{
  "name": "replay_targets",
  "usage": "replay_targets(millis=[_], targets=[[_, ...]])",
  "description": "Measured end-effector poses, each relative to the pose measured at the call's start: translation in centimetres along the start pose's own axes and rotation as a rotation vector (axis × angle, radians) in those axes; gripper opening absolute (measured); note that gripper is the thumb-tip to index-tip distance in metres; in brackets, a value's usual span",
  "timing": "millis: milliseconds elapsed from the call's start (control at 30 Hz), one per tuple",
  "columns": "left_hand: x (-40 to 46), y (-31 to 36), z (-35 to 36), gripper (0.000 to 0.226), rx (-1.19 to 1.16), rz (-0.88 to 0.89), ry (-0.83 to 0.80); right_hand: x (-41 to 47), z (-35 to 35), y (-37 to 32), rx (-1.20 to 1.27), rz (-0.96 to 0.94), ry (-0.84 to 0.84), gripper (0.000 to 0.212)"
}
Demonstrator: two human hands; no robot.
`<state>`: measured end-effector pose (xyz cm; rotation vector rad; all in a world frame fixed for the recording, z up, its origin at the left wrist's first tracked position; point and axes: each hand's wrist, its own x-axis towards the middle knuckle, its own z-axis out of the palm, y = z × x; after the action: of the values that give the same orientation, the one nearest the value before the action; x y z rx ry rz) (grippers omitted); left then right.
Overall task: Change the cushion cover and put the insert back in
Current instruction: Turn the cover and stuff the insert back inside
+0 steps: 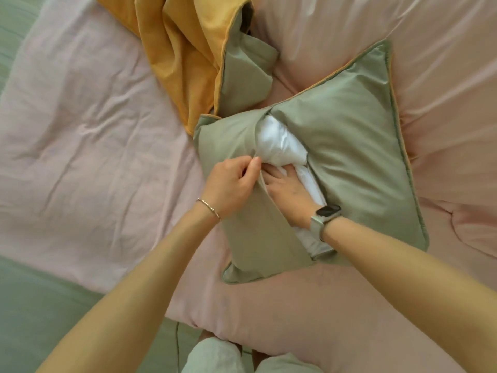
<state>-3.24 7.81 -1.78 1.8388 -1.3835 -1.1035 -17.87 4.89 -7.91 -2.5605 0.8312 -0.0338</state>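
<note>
On the pink bed (80,130), the left hand (231,184) pinches the green cover (357,157) flap edge with curled fingers; the right hand (290,195), fingers flat, presses the white insert (279,144) inside the opening.

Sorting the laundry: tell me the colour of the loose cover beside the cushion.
The loose cover is mustard yellow with a sage-green side, in the head view.

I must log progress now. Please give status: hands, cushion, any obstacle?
Left hand pinches flap edge of green cover. Right hand flat on white insert, pushing into the opening. Insert partly exposed. Yellow-green cover lies apart; no obstacle.
</note>
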Motion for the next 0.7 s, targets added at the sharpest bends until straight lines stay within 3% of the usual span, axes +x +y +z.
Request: replay_targets(millis=[67, 133, 233, 300, 433, 533, 700], targets=[[-0.4, 0.2, 0.4, 0.05, 0.039, -0.026, -0.013, -1.6, -2.4, -0.3, 0.253, 0.059, 0.055, 0.045], [-1.5, 0.7, 1.0, 0.051, 0.087, -0.047, 0.031, -3.9, -4.3, 0.0, 0.42, 0.115, 0.21, 0.037], [-4.1, 1.8, 2.3, 0.051, 0.213, -0.151, 0.181, -8.0, -4.9, 0.0, 0.168, 0.24, 0.456, 0.033], [-6.0, 2.2, 3.4, 0.051, 0.308, -0.286, 0.205, -10.1, -4.4, -0.8, 0.042, 0.243, 0.526, 0.037], [-9.9, 2.3, 6.4, 0.05, 0.513, -0.363, 0.082, -12.8, -2.0, -2.7, -0.023, 0.116, 0.475, 0.045], [-10.7, 2.2, 7.8, 0.046, 0.556, -0.334, 0.051, -13.5, -0.8, -3.7, -0.033, 0.15, 0.484, 0.038], [-8.7, 1.4, 6.3, 0.044, 0.295, -0.218, -0.01, -14.1, -1.1, -4.3, -0.013, 0.205, 0.47, 0.024]])
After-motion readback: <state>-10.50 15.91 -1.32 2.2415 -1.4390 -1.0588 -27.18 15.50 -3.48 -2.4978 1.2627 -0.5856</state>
